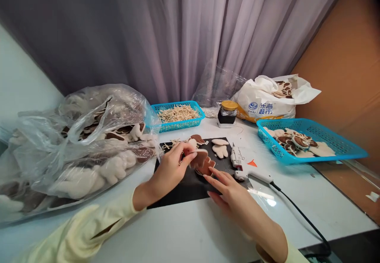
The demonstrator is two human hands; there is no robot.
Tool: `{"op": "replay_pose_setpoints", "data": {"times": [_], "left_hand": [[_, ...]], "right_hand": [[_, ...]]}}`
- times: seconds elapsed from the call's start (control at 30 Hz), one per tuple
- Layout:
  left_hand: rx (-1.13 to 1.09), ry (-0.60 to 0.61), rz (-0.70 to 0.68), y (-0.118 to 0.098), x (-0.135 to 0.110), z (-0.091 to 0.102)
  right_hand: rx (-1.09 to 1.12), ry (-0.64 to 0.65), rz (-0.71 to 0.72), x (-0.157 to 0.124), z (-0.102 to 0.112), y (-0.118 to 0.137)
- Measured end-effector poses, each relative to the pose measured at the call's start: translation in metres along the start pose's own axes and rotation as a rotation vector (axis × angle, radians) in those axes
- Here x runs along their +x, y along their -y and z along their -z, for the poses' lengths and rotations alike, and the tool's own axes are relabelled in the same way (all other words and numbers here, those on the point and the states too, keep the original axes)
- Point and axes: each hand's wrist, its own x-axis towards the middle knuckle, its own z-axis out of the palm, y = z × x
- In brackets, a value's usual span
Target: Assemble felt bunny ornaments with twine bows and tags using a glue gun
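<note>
My left hand (170, 168) pinches a brown fabric cut-out with a pale edge (199, 158) between thumb and fingers, tilted above the black mat (181, 193). Just under it lies a second brown cut-out (210, 165) with a scalloped pale rim. The fingers of my right hand (230, 192) are stretched out, their tips at that lower piece's near edge. White fuzzy cut-outs (220, 151) rest on the mat's far right part. Behind my left fingers are another brown piece (198, 139) and small tied cords (175, 142), partly hidden. A white glue gun (252, 173) lies right of the mat.
At left bulges a clear plastic bag (86, 148) of cut-outs. Farther back stand a blue basket (166, 127) of cords and a dark jar with a yellow lid (227, 114). On the right are a blue basket (341, 150) of pieces, a white bag (264, 101) and a black cable (305, 219).
</note>
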Motion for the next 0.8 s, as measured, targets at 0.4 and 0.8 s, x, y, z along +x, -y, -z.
{"op": "replay_pose_setpoints", "data": {"times": [0.4,0.8], "left_hand": [[0.406,0.221,-0.388,0.05,-0.059,0.013],[0.335,0.223,-0.071,0.069,0.034,0.001]], "right_hand": [[-0.154,0.129,-0.058,0.031,-0.003,-0.012],[-0.358,0.32,0.114,0.073,0.03,-0.018]]}}
